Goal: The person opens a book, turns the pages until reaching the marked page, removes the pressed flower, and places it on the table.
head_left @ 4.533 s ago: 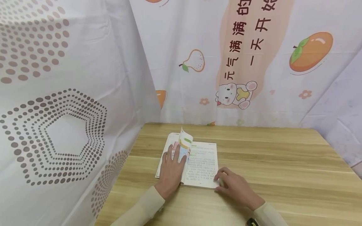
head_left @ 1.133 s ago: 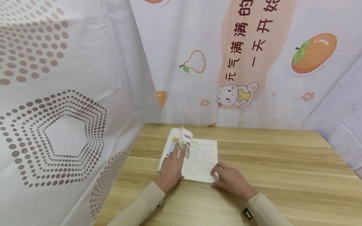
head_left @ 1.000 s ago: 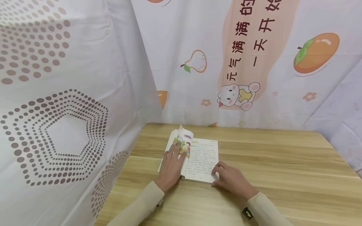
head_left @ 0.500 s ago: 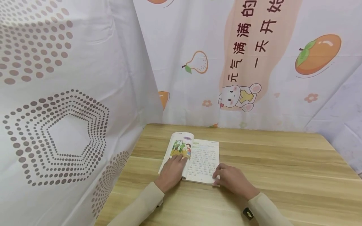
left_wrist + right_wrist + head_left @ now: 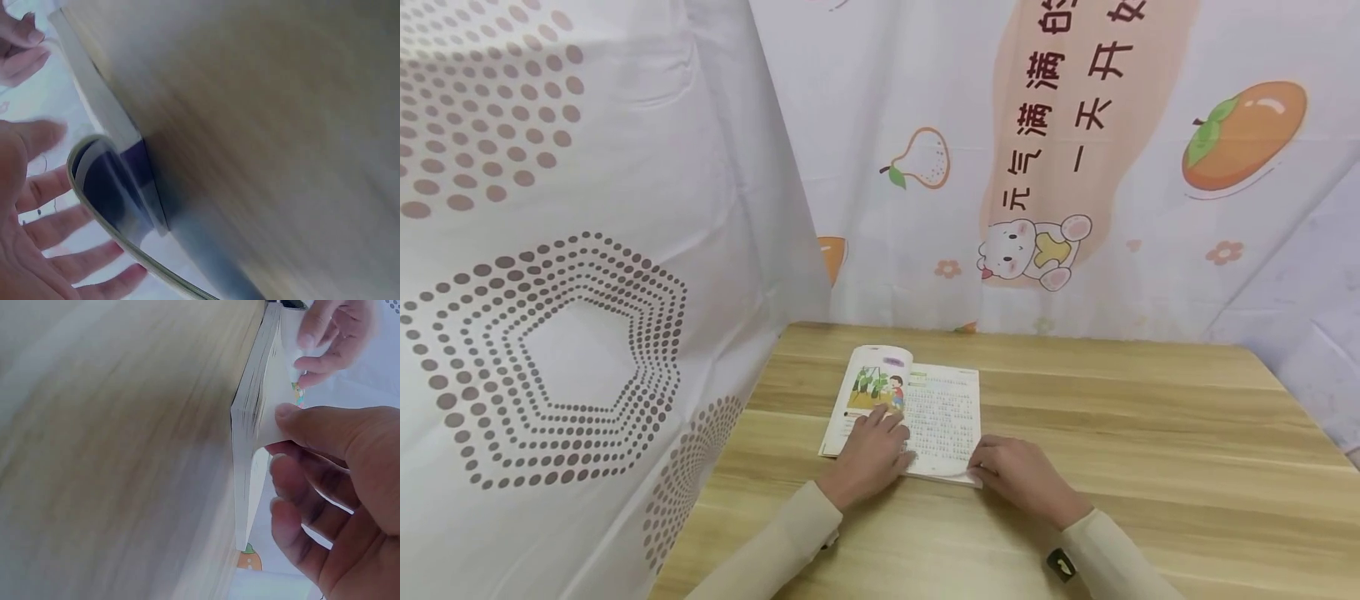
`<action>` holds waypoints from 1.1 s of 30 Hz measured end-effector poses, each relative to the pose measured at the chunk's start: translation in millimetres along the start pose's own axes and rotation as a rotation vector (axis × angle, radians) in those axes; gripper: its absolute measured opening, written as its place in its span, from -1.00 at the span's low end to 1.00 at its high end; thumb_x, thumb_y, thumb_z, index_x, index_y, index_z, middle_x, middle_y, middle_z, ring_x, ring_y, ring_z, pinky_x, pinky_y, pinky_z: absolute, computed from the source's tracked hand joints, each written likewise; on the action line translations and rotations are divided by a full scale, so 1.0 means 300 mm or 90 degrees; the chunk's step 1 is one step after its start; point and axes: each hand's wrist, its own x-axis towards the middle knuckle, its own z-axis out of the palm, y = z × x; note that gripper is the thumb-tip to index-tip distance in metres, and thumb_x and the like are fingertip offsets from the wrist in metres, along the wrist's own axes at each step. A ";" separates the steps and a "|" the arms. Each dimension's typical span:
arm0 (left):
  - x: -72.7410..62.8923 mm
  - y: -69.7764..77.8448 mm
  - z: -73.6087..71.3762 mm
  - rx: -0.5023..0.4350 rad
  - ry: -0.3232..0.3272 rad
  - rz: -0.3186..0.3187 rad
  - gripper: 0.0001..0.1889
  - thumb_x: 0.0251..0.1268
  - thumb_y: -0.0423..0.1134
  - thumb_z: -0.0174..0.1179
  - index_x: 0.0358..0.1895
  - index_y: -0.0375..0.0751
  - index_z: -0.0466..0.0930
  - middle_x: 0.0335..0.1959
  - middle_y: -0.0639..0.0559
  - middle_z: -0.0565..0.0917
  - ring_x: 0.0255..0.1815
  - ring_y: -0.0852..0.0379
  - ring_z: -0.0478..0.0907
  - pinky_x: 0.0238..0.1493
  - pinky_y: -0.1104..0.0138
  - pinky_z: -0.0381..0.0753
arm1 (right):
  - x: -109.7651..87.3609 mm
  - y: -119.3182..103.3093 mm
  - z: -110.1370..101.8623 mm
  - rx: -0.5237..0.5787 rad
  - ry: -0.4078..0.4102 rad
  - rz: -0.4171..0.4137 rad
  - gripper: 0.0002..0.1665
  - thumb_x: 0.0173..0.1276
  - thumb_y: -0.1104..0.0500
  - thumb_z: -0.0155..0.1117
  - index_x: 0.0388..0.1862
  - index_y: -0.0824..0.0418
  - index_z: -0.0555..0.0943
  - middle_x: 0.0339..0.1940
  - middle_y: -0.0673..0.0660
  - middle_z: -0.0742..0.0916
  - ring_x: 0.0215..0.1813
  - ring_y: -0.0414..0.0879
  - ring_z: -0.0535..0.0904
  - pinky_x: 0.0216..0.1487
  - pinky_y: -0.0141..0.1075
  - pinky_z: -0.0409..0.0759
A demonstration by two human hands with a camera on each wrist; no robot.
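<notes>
An open book (image 5: 942, 408) lies on the wooden table, with a coloured garden picture on its left page (image 5: 857, 387) and printed text on the right. My left hand (image 5: 868, 454) rests over the lower part of the left page near the spine, fingers fairly straight and spread. In the left wrist view, those fingers (image 5: 59, 225) lie behind the curved edge of the cover. My right hand (image 5: 1026, 477) is at the book's lower right corner. Seen from the right wrist, its thumb and forefinger pinch a lifted page corner (image 5: 270, 428), the other fingers loosely bent.
The wooden table (image 5: 1112, 417) extends to the right of the book. A white curtain with dotted patterns (image 5: 580, 358) hangs along the left side, and a printed fruit curtain (image 5: 917, 250) closes off the back. A dark wrist device (image 5: 1061, 565) sits at the right sleeve.
The left pages have gone from a raised, curling leaf to lying flatter, showing the garden picture. My left hand has shifted rightward toward the spine. My right hand has lifted the right page's lower corner.
</notes>
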 end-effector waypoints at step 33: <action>0.009 0.009 0.007 0.056 0.166 -0.047 -0.48 0.53 -0.39 -0.08 0.49 -0.43 0.25 -0.02 -0.30 0.72 -0.18 -0.12 0.75 -0.48 0.12 0.68 | -0.028 -0.010 0.013 0.046 -0.009 0.115 -0.63 0.16 -0.04 0.62 -0.09 0.01 0.73 -0.06 -0.07 0.67 -0.27 -0.28 0.48 -0.24 -0.27 0.58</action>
